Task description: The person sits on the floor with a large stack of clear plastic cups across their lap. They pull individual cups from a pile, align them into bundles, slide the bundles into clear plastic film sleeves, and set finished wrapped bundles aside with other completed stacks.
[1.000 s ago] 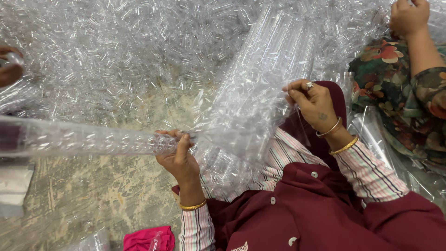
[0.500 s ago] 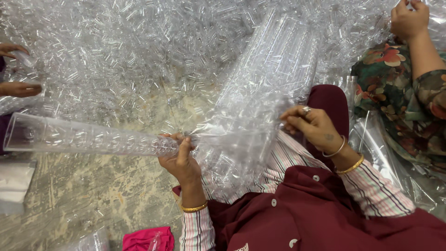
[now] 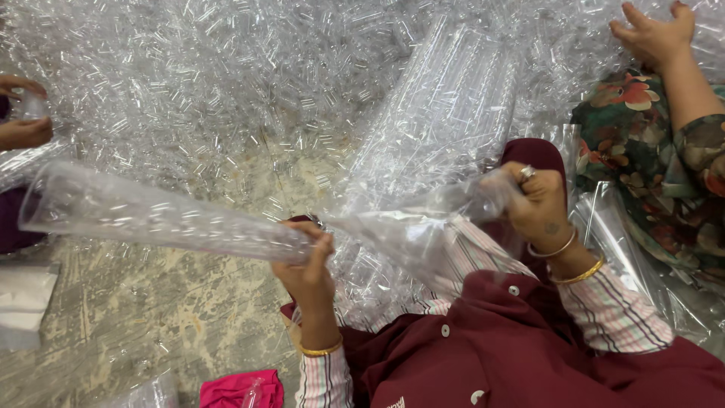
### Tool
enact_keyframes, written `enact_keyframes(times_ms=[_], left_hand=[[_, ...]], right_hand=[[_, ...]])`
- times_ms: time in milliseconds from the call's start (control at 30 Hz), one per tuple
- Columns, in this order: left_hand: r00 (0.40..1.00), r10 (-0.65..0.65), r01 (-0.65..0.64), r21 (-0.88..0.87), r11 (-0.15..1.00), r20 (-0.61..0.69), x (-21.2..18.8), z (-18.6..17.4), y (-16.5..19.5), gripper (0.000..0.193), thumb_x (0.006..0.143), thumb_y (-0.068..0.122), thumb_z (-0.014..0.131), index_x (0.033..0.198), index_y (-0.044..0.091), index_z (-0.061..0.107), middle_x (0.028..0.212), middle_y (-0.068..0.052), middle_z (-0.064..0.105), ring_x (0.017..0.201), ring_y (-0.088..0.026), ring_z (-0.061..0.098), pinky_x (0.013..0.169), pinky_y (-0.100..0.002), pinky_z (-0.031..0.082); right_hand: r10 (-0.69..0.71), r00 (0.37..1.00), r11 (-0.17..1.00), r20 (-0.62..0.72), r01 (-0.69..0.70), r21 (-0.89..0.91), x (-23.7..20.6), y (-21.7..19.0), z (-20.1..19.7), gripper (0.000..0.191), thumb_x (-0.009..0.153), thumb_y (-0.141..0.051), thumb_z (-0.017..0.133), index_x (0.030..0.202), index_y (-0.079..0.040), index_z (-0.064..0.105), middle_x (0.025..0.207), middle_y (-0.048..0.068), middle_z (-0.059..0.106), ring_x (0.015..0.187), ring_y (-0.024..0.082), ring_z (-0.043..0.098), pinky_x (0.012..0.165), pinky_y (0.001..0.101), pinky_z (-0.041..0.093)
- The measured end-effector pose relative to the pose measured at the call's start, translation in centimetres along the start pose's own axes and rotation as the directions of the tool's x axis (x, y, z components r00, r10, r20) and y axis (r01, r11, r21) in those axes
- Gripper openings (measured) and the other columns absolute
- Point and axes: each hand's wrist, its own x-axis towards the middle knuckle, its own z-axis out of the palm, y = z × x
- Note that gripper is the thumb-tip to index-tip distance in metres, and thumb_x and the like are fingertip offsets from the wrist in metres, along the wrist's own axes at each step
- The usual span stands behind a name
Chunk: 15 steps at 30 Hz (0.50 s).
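Observation:
My left hand (image 3: 306, 261) grips the near end of a long clear plastic sleeve (image 3: 151, 215) packed with small clear tubes; it stretches out to the left, level above the floor. My right hand (image 3: 538, 202), with a ring and bangles, is closed on a clear plastic bag (image 3: 423, 219) of the same small tubes that lies over my lap. A big heap of loose clear tubes (image 3: 249, 83) covers the floor beyond both hands.
A person in a flowered garment (image 3: 649, 151) sits at the right with a hand (image 3: 653, 34) on the heap. Another person's hands (image 3: 23, 113) work at the left edge. A pink cloth (image 3: 242, 391) lies on the concrete floor (image 3: 151, 317) near me.
The filled sleeve has swung up a little at its far end and moved nearer. My right hand has dropped lower toward my lap, pulling the bag with it.

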Motion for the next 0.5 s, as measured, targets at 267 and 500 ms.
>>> enact_keyframes(times_ms=[267,500], left_hand=[[0.893,0.025,0.006,-0.067,0.998,0.450,-5.9,4.6,0.0,0.032,0.089,-0.011,0.070,0.118,-0.001,0.065,0.109,-0.010,0.069,0.102,-0.018,0.069,0.088,-0.030,0.058],[0.896,-0.131,0.236,-0.206,0.950,0.425,-5.9,2.9,1.9,0.041,0.089,-0.010,0.082,0.120,0.003,0.060,0.102,-0.009,0.067,0.091,-0.014,0.066,0.078,-0.028,0.057]], right_hand=[[-0.104,0.987,0.962,0.126,0.068,0.266,-1.9,3.2,5.1,0.012,0.102,0.002,0.056,0.095,-0.005,0.062,0.087,0.001,0.062,0.075,0.007,0.054,0.065,0.0241,0.048],[-0.441,0.731,0.894,-0.520,0.309,-0.324,2.3,0.3,-4.8,0.016,0.113,0.004,0.068,0.102,-0.001,0.057,0.087,0.003,0.053,0.071,0.012,0.044,0.065,0.0229,0.037]])
